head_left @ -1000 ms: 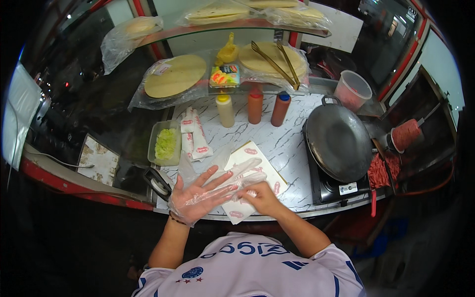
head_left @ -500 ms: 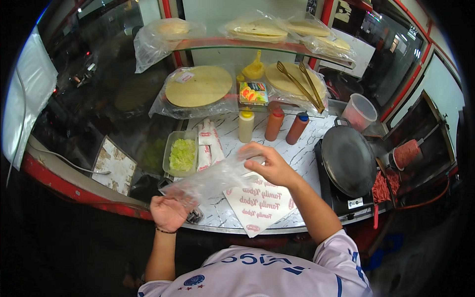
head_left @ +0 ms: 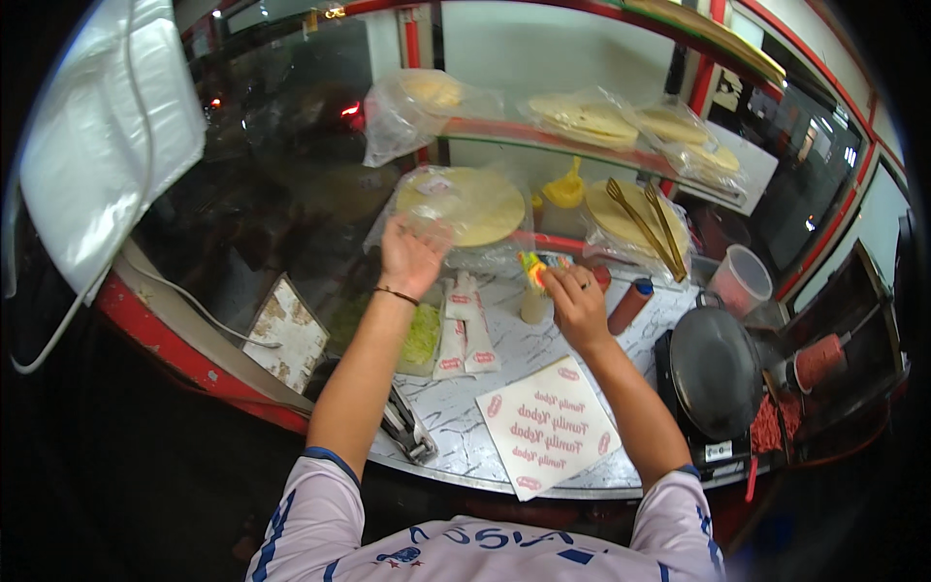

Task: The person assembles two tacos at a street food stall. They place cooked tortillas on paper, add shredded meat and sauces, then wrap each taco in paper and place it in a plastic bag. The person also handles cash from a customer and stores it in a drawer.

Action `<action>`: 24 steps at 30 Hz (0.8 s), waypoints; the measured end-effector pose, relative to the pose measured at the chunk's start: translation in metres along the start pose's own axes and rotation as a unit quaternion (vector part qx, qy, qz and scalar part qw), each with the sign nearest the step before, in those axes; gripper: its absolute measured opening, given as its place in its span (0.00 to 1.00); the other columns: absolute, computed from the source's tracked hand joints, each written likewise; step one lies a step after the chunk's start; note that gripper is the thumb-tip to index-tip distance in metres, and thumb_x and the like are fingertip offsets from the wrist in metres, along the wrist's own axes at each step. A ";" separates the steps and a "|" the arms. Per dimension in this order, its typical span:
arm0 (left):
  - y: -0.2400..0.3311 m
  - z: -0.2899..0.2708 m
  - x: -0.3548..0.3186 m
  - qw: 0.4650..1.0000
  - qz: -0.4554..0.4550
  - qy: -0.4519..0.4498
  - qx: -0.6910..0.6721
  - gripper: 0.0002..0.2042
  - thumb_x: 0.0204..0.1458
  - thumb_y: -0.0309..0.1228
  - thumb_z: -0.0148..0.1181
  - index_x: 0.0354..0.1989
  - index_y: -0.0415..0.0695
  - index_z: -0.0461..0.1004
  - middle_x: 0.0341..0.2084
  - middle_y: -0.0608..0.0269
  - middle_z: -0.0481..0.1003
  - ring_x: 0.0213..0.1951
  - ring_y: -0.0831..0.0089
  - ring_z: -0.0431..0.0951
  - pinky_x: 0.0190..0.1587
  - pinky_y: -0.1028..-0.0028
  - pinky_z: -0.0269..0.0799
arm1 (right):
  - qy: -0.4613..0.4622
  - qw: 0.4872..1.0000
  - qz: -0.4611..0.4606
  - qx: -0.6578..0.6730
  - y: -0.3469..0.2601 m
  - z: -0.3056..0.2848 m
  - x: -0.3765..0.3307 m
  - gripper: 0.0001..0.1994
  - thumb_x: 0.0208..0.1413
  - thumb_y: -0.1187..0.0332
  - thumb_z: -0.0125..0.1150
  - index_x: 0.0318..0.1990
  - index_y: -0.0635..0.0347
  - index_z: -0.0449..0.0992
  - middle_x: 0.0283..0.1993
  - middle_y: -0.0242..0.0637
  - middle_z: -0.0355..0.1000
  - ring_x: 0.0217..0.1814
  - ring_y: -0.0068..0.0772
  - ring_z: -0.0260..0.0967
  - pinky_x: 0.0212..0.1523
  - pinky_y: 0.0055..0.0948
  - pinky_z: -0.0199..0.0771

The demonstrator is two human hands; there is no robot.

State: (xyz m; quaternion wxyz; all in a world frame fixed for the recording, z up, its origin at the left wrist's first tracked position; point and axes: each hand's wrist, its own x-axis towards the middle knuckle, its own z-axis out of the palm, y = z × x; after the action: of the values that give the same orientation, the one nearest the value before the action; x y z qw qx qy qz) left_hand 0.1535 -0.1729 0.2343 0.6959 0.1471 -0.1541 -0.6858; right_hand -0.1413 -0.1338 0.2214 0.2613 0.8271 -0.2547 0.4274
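Observation:
My left hand (head_left: 412,257) is raised at the shelf front, palm showing, its blurred fingertips in a crumpled clear plastic bag (head_left: 438,211). Behind the bag lies a stack of round flatbreads (head_left: 485,206). My right hand (head_left: 579,308), fingers bent, pinches a small colourful printed packet (head_left: 533,267) above a pale squeeze bottle (head_left: 532,307), whose top is hidden. Below and between my arms a square sheet of printed wrapping paper (head_left: 548,427) lies flat on the counter.
Wrapped rolls (head_left: 465,339) lie beside a tub of shredded lettuce (head_left: 420,339), partly behind my left forearm. A dark red squeeze bottle (head_left: 630,306) stands right of my right hand. Further right are a black pan (head_left: 716,373) and a clear bucket (head_left: 742,281). Tongs (head_left: 648,228) rest on more flatbreads.
My right hand has left the clear bag and taken the printed packet off the shelf. My left hand has moved up and forward with the bag. The view has shifted too.

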 end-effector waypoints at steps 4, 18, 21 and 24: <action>-0.019 -0.001 0.002 1.000 0.001 0.011 0.010 0.24 0.59 0.42 0.52 0.59 0.41 0.62 0.51 0.55 0.67 0.51 0.60 0.69 0.59 0.58 0.68 | -0.007 1.000 -0.006 0.010 -0.024 0.020 0.079 0.19 0.42 0.76 0.64 0.46 0.61 0.78 0.46 0.40 0.75 0.46 0.45 0.73 0.50 0.41 0.72; -0.067 -0.084 -0.233 0.911 -0.023 -0.143 0.386 0.28 0.63 0.37 0.57 0.68 0.40 0.57 0.58 0.62 0.68 0.49 0.77 0.74 0.53 0.73 0.71 | 0.318 0.892 -0.120 0.298 -0.266 -0.007 0.323 0.19 0.44 0.83 0.63 0.48 0.70 0.78 0.43 0.49 0.78 0.36 0.43 0.77 0.38 0.34 0.79; -0.060 -0.102 -0.281 0.903 -0.040 -0.143 0.402 0.25 0.63 0.30 0.57 0.67 0.38 0.58 0.58 0.61 0.68 0.49 0.77 0.73 0.54 0.74 0.70 | 0.377 0.842 -0.048 0.383 -0.263 -0.010 0.324 0.17 0.44 0.88 0.60 0.43 0.67 0.80 0.36 0.49 0.80 0.34 0.40 0.79 0.38 0.30 0.79; -0.051 -0.101 -0.299 0.906 -0.042 -0.116 0.405 0.22 0.62 0.26 0.56 0.64 0.37 0.62 0.59 0.59 0.70 0.51 0.74 0.73 0.57 0.72 0.69 | 0.332 0.848 -0.004 0.413 -0.236 -0.011 0.320 0.14 0.45 0.83 0.61 0.40 0.60 0.82 0.34 0.40 0.79 0.30 0.35 0.77 0.29 0.29 0.76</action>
State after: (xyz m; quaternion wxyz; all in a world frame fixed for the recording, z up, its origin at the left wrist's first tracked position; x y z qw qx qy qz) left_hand 0.1457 0.1245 0.1174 0.5242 0.3423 -0.4918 -0.6051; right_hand 0.1661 -0.0165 0.4455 -0.0334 0.6688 0.0506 0.7410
